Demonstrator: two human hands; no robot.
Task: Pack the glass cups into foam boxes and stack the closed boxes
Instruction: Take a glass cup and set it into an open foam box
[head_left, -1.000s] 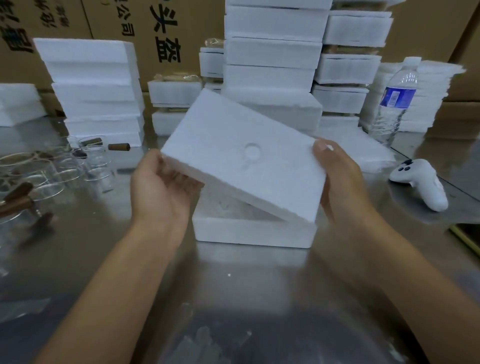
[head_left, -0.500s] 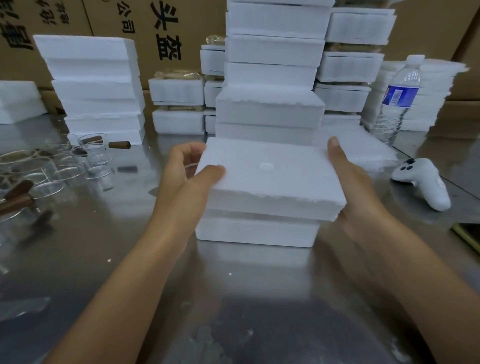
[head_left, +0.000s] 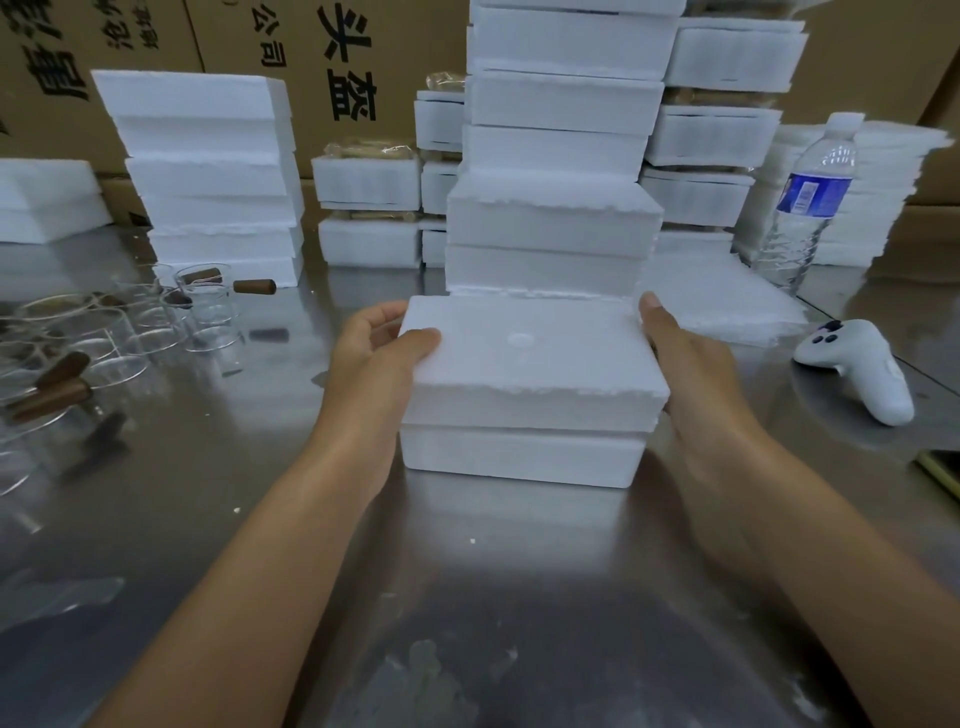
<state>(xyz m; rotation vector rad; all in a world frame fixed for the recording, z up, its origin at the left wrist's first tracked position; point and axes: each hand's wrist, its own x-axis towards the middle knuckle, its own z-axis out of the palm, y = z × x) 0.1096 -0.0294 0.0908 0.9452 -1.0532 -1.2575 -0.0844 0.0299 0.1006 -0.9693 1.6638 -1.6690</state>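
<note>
The foam box (head_left: 519, 457) stands at the middle of the steel table (head_left: 498, 597), just in front of a tall stack of closed boxes (head_left: 550, 218). Its foam lid (head_left: 530, 358) is laid on top, and a thin seam is visible between the two. The lid's left end is gripped by the left hand (head_left: 374, 358), with the thumb over the near corner of the top face and the fingers curled round the far edge. The right hand (head_left: 685, 364) is pressed flat against the right end with straight fingers; its thumb is hidden.

The foam is judged very light and stiff, yet crumbly, as its ragged edges suggest. It would be dented easily by pinching fingertips. What is inside cannot be seen, so glass is presumed and gentle handling advised. The box is best taken at both short ends, with palms spread across the seam, so that lid and base are lifted as one. Unpacked glass cups (head_left: 104, 332) lie well apart at the left.
</note>
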